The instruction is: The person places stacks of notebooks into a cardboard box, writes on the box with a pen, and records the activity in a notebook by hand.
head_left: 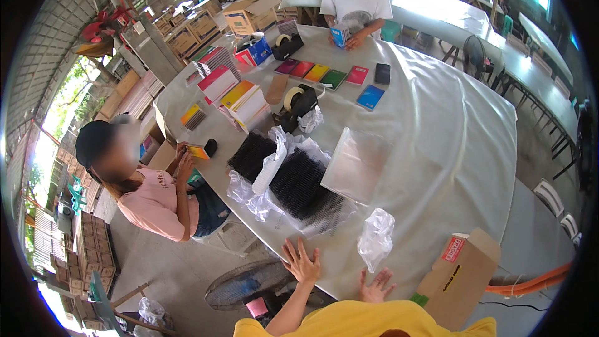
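My left hand point(302, 262) rests at the near edge of the table, fingers spread and holding nothing. Close to it lie bundles of black binding coils point(299, 181), partly wrapped in clear plastic. My right hand point(376, 286) is also open, fingers apart, by the table's near edge. Just beyond its fingers sits a crumpled clear plastic bag point(376, 237). A stack of clear plastic sheets point(355, 165) lies farther in, right of the coils. To the right of my right hand is a flattened brown cardboard box point(458, 274) with a red label.
Notebook stacks point(243, 106), a black tape dispenser point(301, 100) and a row of colourful notebooks point(317, 73) cover the far left. One person point(162, 190) sits at left holding a notebook; another point(355, 6) stands opposite with notebooks. A fan point(249, 284) stands below the near-left edge.
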Demonstrator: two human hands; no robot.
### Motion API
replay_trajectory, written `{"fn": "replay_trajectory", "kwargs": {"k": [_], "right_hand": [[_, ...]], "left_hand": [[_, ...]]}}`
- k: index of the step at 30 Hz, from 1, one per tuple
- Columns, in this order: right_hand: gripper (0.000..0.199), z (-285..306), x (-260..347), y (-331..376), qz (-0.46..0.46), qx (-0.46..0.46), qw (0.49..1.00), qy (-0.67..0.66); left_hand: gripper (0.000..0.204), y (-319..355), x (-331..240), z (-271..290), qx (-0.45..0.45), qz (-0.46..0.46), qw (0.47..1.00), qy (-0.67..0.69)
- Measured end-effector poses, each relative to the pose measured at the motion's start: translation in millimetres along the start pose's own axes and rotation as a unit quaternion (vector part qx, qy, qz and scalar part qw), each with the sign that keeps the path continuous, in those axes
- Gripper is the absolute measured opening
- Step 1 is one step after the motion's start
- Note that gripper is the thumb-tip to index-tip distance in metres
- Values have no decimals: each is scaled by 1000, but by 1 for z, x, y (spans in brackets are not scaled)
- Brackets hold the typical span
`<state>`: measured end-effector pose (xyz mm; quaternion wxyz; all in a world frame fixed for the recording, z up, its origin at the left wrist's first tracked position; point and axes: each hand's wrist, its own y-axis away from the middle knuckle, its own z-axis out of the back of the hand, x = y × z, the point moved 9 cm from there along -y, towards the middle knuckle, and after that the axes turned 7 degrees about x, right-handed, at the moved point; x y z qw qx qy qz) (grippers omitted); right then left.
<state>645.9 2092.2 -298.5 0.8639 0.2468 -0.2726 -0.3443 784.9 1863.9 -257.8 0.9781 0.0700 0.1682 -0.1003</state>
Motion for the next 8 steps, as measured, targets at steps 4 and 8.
{"fn": "replay_trajectory", "kwargs": {"k": [4,8], "right_hand": [[60,0,3,0,6,-11,1000,-5],[59,-1,0,-2,-6,14,1000,-2]], "left_hand": [[70,0,-2,2,-5,-4,1000,-10],[71,3,-2,-3,3,-7,1000,-13]]}}
